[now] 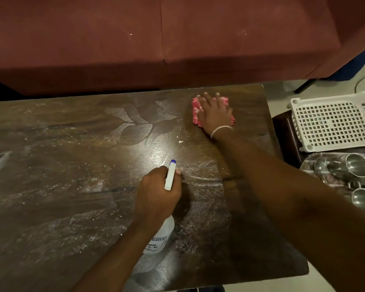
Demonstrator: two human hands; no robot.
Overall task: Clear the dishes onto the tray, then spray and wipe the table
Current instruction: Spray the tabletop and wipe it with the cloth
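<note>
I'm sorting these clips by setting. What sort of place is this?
Probably a small eatery or lounge seating area, though it could be a home. A low dark wooden table stands against a red upholstered bench, and a tray of steel cups sits beside it.

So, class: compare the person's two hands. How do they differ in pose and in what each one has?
The left hand is curled around a white spray bottle, raised above the table. The right hand lies flat, fingers spread, pressing a pink cloth onto the table's far right corner. The right wrist wears a bracelet; no bracelet shows on the left. Both are bare and over the same smeared tabletop.
</note>
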